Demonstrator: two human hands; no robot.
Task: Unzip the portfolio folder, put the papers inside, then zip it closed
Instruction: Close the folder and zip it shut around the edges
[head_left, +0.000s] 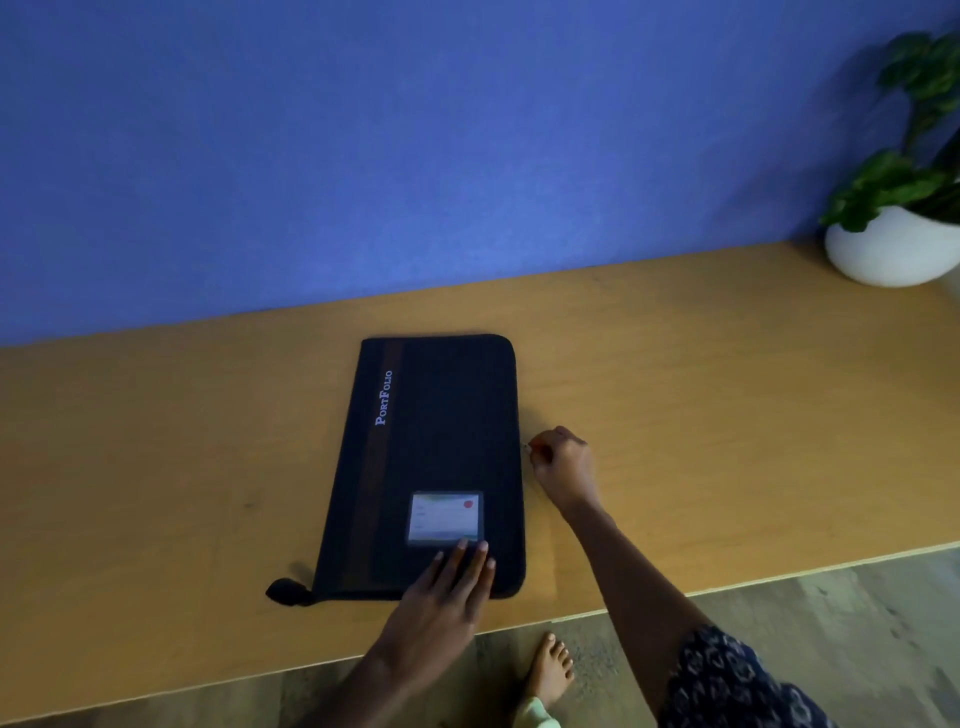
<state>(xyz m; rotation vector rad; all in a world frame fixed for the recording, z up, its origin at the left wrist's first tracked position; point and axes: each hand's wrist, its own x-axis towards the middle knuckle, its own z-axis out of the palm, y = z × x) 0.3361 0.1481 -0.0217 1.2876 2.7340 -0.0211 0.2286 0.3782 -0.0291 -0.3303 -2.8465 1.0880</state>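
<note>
A black portfolio folder (436, 447) lies flat and closed on the wooden table (701, 415), with white "PortFolio" lettering, a brown stripe and a card window near its front end. My left hand (447, 587) rests flat on the folder's near right corner, fingers spread. My right hand (563, 462) is at the middle of the folder's right edge, fingers pinched on a small zipper pull (529, 447). No papers are in view.
A black loop tab (288, 592) sticks out at the folder's near left corner. A white pot with a green plant (893, 244) stands at the far right against the blue wall. The table's front edge runs just below my hands; a bare foot (550, 670) is on the floor.
</note>
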